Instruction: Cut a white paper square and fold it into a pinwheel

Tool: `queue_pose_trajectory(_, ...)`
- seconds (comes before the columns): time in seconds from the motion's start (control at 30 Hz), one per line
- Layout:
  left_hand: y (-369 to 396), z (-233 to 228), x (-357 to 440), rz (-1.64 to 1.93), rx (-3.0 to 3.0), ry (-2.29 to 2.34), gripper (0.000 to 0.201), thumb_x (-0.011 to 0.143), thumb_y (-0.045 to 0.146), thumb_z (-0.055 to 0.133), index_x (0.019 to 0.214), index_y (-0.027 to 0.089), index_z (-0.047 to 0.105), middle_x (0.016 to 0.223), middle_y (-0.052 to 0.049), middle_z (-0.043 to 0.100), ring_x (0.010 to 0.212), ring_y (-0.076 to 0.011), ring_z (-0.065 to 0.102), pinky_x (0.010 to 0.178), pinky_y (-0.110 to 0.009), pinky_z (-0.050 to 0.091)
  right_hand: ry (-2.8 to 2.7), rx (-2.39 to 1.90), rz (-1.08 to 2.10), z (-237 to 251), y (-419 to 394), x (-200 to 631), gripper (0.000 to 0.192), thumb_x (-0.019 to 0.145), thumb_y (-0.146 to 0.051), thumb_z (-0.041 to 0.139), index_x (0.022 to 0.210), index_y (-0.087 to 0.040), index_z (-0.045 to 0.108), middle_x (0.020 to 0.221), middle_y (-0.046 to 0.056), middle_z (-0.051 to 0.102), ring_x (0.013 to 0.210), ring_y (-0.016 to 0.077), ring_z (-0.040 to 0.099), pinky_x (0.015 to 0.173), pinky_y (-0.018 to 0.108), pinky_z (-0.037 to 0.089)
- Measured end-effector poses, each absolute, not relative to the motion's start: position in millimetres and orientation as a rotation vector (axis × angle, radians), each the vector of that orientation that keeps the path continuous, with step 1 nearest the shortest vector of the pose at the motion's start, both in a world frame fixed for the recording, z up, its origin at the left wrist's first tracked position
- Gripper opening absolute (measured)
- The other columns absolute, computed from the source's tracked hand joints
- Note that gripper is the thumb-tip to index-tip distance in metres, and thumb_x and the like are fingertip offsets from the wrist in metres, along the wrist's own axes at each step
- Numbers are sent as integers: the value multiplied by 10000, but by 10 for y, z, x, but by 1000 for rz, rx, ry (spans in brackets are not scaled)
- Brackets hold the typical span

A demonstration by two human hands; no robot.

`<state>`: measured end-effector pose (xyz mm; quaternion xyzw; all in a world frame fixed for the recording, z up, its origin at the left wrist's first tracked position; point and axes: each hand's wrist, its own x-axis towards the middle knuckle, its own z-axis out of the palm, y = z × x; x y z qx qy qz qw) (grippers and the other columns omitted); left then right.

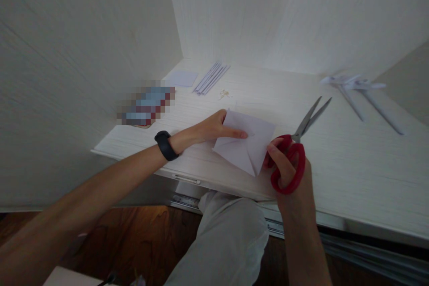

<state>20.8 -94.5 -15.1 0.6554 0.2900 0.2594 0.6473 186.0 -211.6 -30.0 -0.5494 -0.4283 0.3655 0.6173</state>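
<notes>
My left hand (223,128) grips a white square of paper (241,147) by its left side, thumb lying across the top. Cuts or creases run from the paper's corners toward its middle. In my right hand (288,170) is a pair of scissors (295,156) with red handles, fingers through the loops. Their blades stand slightly apart and point up and to the right, away from the paper. The fingers of my right hand are close to the paper's right edge; whether they touch it I cannot tell.
On the white desk (351,174) lie folded paper strips (211,78), a flat paper square (183,78) and small yellowish bits (225,94). Two paper pinwheels on sticks (368,89) rest at the right. A blurred-out object (147,105) lies at the left. White walls enclose the back and left.
</notes>
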Motion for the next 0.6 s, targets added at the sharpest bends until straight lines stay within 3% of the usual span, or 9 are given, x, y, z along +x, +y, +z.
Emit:
queue_pose_trajectory(0.3,-934,-171,212,560,1493,680,261,641,275,825,817,109,724,768,-27,735,631,-116,636,583,-210,503,-937,-1316,847,-285,-2085,1846,115,739,-262,675,716,-199,581,542,-60,552,514,94,491,498,231,373)
queue_pose_trajectory(0.6,-919,-169,245,590,1498,660,181,630,191,817,765,123,718,684,18,716,571,-82,608,558,-178,498,-952,-1276,852,-306,-2080,1848,118,770,-249,663,713,-200,572,555,-68,545,516,80,489,498,219,371)
